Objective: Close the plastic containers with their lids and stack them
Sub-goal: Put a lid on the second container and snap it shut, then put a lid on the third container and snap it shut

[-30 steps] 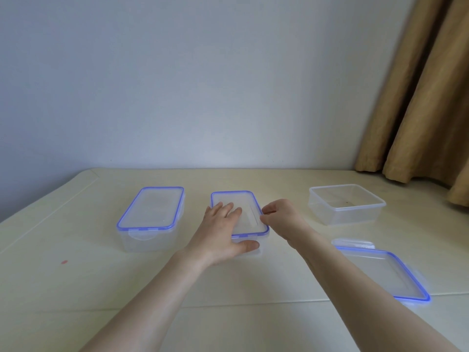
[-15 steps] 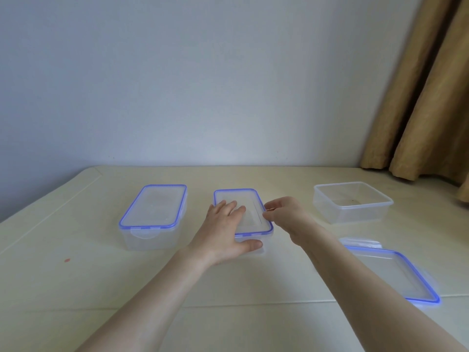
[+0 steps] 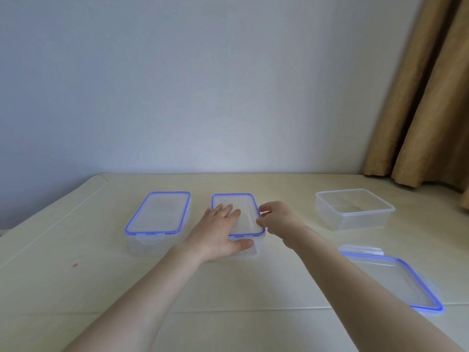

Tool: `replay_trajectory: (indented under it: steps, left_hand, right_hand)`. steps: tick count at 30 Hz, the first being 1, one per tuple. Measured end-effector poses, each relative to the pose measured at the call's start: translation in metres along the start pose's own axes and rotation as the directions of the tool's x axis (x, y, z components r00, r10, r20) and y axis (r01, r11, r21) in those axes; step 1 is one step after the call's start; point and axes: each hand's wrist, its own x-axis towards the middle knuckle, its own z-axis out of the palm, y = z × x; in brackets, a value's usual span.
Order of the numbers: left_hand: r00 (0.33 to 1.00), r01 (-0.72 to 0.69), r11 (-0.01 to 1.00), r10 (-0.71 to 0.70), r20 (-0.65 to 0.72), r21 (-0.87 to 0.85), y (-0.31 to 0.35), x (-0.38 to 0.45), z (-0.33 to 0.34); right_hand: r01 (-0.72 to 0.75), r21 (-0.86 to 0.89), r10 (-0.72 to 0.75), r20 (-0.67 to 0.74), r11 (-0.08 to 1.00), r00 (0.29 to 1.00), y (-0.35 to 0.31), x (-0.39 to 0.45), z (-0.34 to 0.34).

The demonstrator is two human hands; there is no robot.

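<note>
Middle container [image 3: 250, 247] on the table [image 3: 76, 288], its lid [image 3: 243, 212] on, left hand [image 3: 218, 232] flat on the lid with thumb against the near wall, right hand [image 3: 278, 221] curled at the lid's right edge, fingertips touching it, lidded container [image 3: 157, 222] left, open square container [image 3: 352, 209] far right, loose lid [image 3: 396, 278] near right.

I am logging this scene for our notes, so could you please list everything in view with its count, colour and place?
lidded containers: 2, clear with blue-rimmed lids, side by side at mid-table; the left one untouched, the middle container under the hands.
open container: 1, clear, no lid, right rear of the table.
loose lid: 1, clear with blue rim, flat on the table, near right.
table: 1, cream, with a small red spot at the left.
wall: 1, pale blue-grey, behind the table.
curtain: 1, tan, far right.
left hand: 1, flat on the middle lid, thumb on its near side.
right hand: 1, fingers curled at the lid's right edge.
</note>
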Motion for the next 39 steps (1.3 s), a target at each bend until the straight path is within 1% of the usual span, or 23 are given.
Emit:
replay_trajectory:
  steps: [6,15,23,25,28,31,33,36,39]
  left_hand:
    - [0.999,0.004,1.0,-0.005,0.048,0.028,-0.01,0.007,-0.012]
    - [0.999,0.019,0.997,-0.022,0.039,0.069,-0.01,0.008,-0.011]
    - [0.998,0.038,0.994,-0.043,0.042,0.103,-0.003,0.007,-0.015]
    - [1.0,0.027,0.995,-0.028,0.013,0.098,0.002,0.007,-0.016]
    - [0.997,-0.008,0.997,0.013,-0.071,0.073,0.014,0.008,-0.016]
    - [0.985,-0.069,0.997,0.071,-0.159,0.019,0.033,0.012,-0.013]
    - [0.972,-0.119,0.993,0.12,-0.2,0.014,0.048,0.017,-0.01]
    - [0.963,-0.163,0.986,0.167,-0.211,0.036,0.075,0.023,-0.003]
    - [0.974,-0.167,0.986,0.169,-0.151,0.024,0.098,0.028,0.008]
  right_hand:
    - [0.02,0.0,-0.02,0.003,1.0,1.0,-0.007,0.01,0.011]
    - [0.041,0.014,-0.041,0.009,0.999,0.999,-0.006,0.019,0.016]
    - [0.027,0.052,-0.028,0.014,0.998,1.0,0.004,0.014,0.009]
    - [0.031,0.07,-0.032,0.012,0.997,0.999,0.006,0.011,0.002]
    - [0.043,0.09,-0.042,-0.018,0.995,0.999,0.01,0.004,-0.012]
    - [0.056,0.087,-0.051,-0.057,0.995,0.997,0.018,-0.006,-0.031]
    - [0.064,0.059,-0.059,-0.085,0.996,0.995,0.025,-0.013,-0.047]
    - [0.059,0.014,-0.056,-0.133,0.998,0.99,0.039,-0.023,-0.074]
    - [0.054,-0.021,-0.057,-0.19,0.998,0.98,0.053,-0.028,-0.102]
